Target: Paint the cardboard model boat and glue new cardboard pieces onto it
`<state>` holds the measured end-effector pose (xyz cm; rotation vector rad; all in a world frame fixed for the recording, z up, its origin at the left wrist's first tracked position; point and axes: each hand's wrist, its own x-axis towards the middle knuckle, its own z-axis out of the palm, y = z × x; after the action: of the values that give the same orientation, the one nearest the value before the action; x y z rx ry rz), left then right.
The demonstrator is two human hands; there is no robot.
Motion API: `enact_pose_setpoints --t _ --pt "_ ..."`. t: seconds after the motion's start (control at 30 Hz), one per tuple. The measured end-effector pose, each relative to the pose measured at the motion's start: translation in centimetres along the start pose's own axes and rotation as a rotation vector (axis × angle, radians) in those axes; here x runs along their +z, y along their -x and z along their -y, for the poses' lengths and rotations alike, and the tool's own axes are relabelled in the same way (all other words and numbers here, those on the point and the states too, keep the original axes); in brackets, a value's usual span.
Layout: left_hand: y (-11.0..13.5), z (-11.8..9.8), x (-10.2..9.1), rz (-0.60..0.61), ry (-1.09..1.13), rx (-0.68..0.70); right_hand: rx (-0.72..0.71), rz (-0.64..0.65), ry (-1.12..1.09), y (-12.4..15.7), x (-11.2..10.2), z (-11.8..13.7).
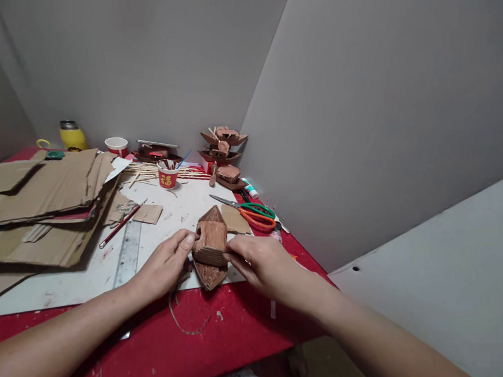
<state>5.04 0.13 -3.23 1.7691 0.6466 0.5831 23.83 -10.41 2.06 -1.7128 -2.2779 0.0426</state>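
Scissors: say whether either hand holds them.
No; the left hand and right hand are on the boat, the scissors lying beyond.

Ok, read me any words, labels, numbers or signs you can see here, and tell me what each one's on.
"福", in gold on the red paper cup.
Too small or blurred to read: any markings on the ruler, the yellow bottle and the green-and-white tube.

1. Left: stacked cardboard point(45, 193) blocks a low reach across the tabletop point(251, 346).
2. Right: scissors point(240, 207) lie beyond the right hand point(259, 258); a grey wall point(357, 121) rises behind.
3. Far side: a red cup point(168, 179) and thin sticks point(145, 170) obstruct.
4. Front: between the forearms point(90, 321), a hand could pass.
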Motion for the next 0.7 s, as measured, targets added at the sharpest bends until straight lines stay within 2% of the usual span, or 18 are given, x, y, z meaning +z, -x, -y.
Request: enact_pose_setpoints --t 0.2,0.47,0.7 --pt "0.00 -0.69 -0.01 -0.007 -0.042 0.030 0.002 0.032 0.014 -0.36 -0.25 0.14" --pt "0.03 -0.40 -0.02 0.011 -0.083 0.077 -0.024 -0.037 -0.052 -0.23 -0.12 -0.31" --pt "0.27 -0.75 0.03 0.020 -0.127 0.113 -0.028 -0.008 -0.092 -0.69 -0.39 0.13"
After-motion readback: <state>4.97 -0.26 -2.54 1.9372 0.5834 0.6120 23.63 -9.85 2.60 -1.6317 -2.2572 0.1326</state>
